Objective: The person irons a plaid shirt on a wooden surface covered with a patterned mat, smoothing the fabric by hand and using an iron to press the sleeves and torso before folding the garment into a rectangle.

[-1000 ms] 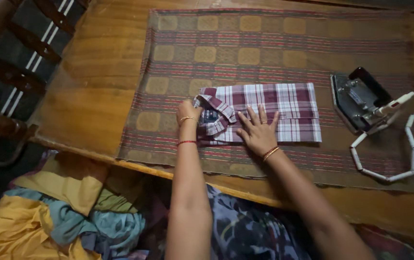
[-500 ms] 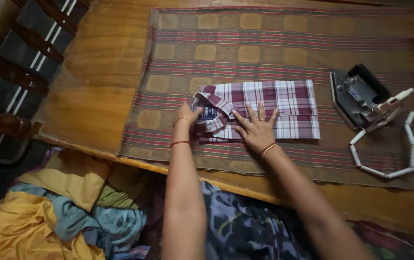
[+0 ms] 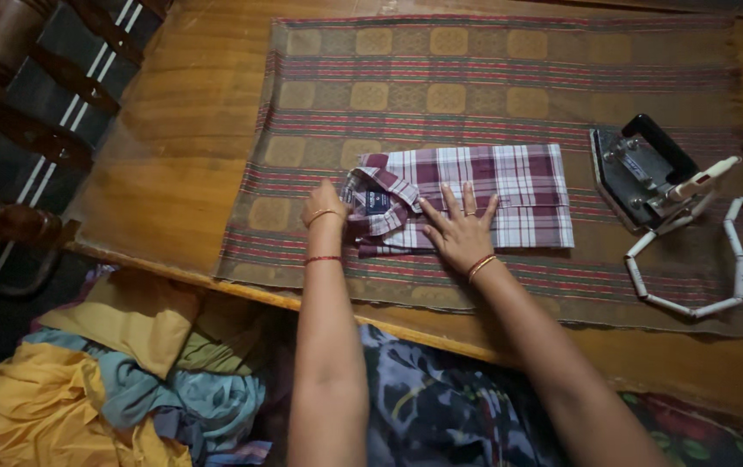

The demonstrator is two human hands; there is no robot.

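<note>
Small dark rectangular label (image 3: 377, 202) inside plaid shirt (image 3: 493, 195) collar.

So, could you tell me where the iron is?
The iron rests on the striped cloth, right of the folded plaid shirt.

Iron (image 3: 644, 177) right of folded shirt (image 3: 484, 195)

Both forearms are showing bare, with no sleeves reaching into view. The left hand (image 3: 326, 203) is wearing a thin gold bangle at the wrist and a red thread band a little further up the arm. The right hand (image 3: 458, 233) is wearing a ring on one finger and gold-and-red bangles at the wrist.
</note>
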